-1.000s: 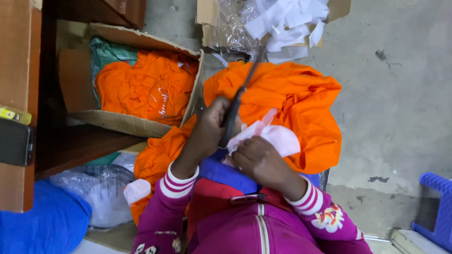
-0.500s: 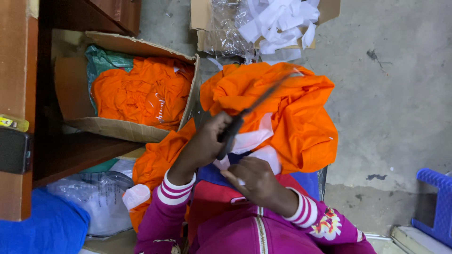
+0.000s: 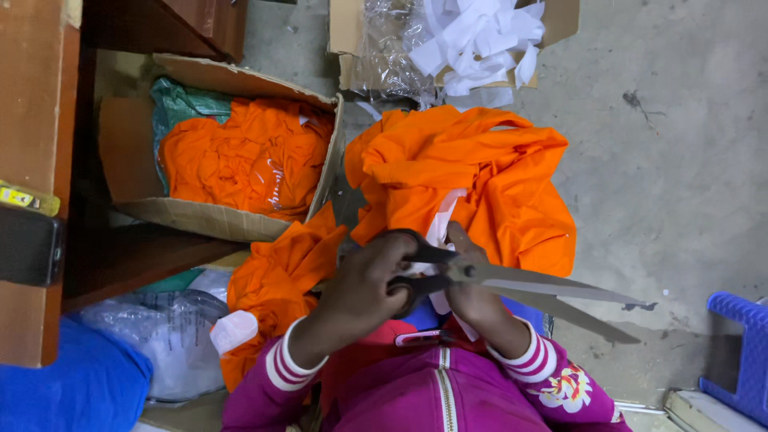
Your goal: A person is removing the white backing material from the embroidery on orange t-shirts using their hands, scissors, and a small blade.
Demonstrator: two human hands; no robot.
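My left hand (image 3: pixel 364 288) grips the black handles of large scissors (image 3: pixel 512 282). Their long grey blades are slightly apart and point right, over the concrete floor. My right hand (image 3: pixel 474 292) lies just under the scissors' pivot and holds a white fabric strip (image 3: pixel 439 228) against an orange garment (image 3: pixel 472 172) heaped on my lap. Part of that garment hangs down to the left of my left wrist. Both sleeves are magenta with striped cuffs.
An open cardboard box (image 3: pixel 232 220) at the left holds more orange garments. At the top, a second box (image 3: pixel 468 36) has white scraps and clear plastic. A wooden table (image 3: pixel 36 120) stands at far left, a plastic-wrapped bundle (image 3: pixel 160 340) and blue cloth (image 3: pixel 68 392) below it, a blue stool (image 3: pixel 740 352) at right.
The scissors have swung from pointing up over the orange garment round to pointing right. My right hand has shifted up under the pivot, and the view has moved slightly.
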